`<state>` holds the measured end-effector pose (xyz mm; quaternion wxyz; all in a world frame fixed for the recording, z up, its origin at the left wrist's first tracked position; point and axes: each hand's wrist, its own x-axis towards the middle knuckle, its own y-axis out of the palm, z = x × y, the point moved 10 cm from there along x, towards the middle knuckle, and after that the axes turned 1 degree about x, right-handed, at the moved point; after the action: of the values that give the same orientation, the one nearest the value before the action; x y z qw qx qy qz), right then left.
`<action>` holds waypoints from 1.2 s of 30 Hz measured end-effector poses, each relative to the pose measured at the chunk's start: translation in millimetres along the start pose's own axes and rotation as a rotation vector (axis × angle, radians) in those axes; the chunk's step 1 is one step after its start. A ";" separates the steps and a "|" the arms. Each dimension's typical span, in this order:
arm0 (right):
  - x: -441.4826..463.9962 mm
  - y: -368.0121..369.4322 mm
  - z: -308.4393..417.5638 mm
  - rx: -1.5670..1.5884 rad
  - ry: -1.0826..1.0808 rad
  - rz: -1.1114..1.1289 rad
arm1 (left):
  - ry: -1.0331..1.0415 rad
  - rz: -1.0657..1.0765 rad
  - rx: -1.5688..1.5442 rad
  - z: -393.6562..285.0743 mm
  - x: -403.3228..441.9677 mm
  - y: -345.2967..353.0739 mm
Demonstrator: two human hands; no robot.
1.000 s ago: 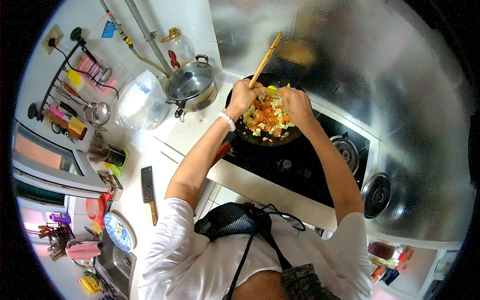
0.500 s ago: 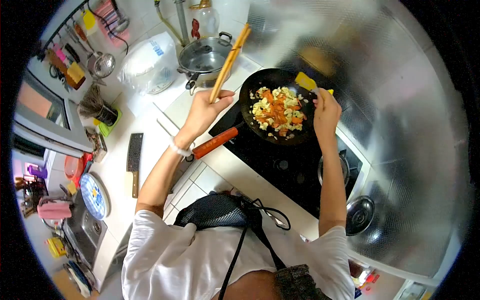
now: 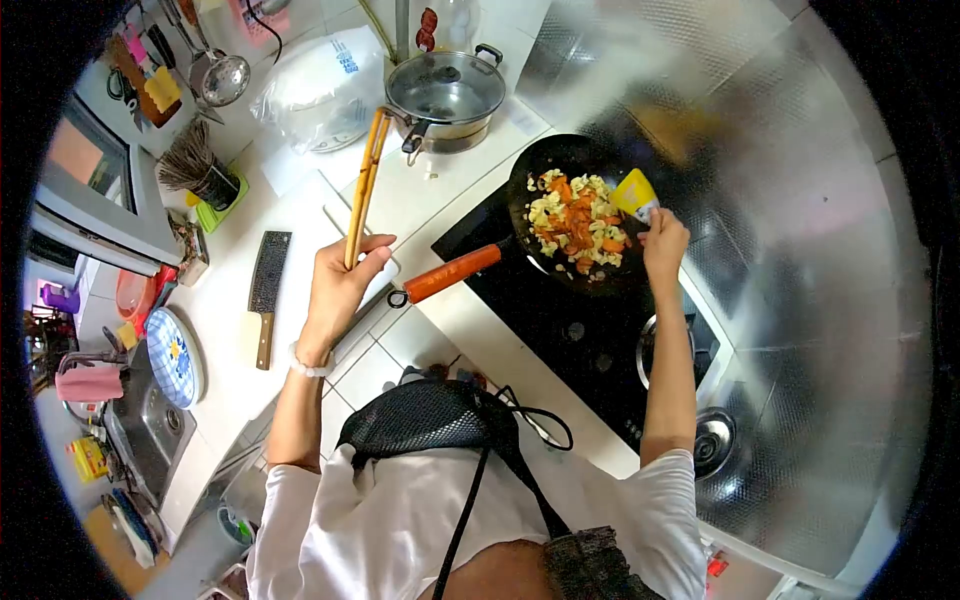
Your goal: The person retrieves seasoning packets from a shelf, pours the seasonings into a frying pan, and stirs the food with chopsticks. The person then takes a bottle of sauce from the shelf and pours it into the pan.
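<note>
A pair of wooden chopsticks (image 3: 367, 190) points up from my left hand (image 3: 343, 285), whose fingers are closed around their lower end. My right hand (image 3: 664, 244) grips a small yellow packet (image 3: 634, 194) above the right edge of the black wok (image 3: 545, 160). Orange pieces and pale yellow chunks of food (image 3: 578, 222) lie in the wok. The wok's red-brown handle (image 3: 452, 274) reaches toward the lower left, a little right of my left hand, which does not touch it.
A glass-lidded pot (image 3: 445, 100) stands behind the chopsticks, beside a plastic-covered dish (image 3: 325, 95). A cleaver (image 3: 268, 290) lies on the left counter, near a blue-patterned plate (image 3: 174, 357) and the sink (image 3: 150, 425). The black hob (image 3: 560, 345) carries the wok.
My hands have moved apart from together over the wok. The chopsticks have travelled left with my left hand, and the yellow packet is now in plain view in my right hand.
</note>
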<state>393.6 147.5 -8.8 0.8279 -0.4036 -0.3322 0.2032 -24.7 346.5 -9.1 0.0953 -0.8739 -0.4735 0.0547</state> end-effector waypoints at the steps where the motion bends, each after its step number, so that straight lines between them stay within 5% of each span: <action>1: 1.4 -9.9 7.5 0.074 0.022 -0.028 | 0.003 -0.009 0.000 1.8 -0.3 -3.2; 6: -4.2 -52.2 54.7 0.296 0.046 -0.213 | 0.007 -0.016 -0.046 0.8 -1.9 -8.5; 9: -3.0 42.8 -3.6 -0.243 -0.178 0.051 | 0.032 0.003 -0.018 -2.2 -1.5 -4.8; 10: -9.5 37.7 -5.1 -0.280 -0.084 0.006 | 0.003 -0.009 0.037 -0.5 -0.9 -5.7; 12: -12.3 33.5 -6.1 -0.022 0.051 0.000 | 0.148 -0.016 -0.005 -17.3 0.9 -6.4; 14: -15.7 25.1 5.0 -0.207 -0.103 0.000 | -0.051 0.043 -0.045 -2.2 -1.1 -3.9; 20: 0.0 -14.9 47.2 0.013 0.024 -0.004 | -0.055 0.079 -0.061 -4.7 0.9 1.7; 26: -16.9 -36.8 68.6 0.272 -0.069 -0.356 | -0.040 0.069 -0.092 -3.7 -1.3 -2.9; 28: -11.6 53.3 33.2 -0.235 -0.162 0.153 | -0.014 0.074 -0.104 -2.4 -5.4 -4.0; 36: -7.3 -6.3 52.6 0.124 -0.056 -0.060 | -0.039 0.016 -0.073 16.9 -14.5 -21.7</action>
<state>351.4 167.4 17.3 0.8474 -0.3356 -0.3538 0.2098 -53.5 347.9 -20.7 0.0536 -0.8794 -0.4699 0.0554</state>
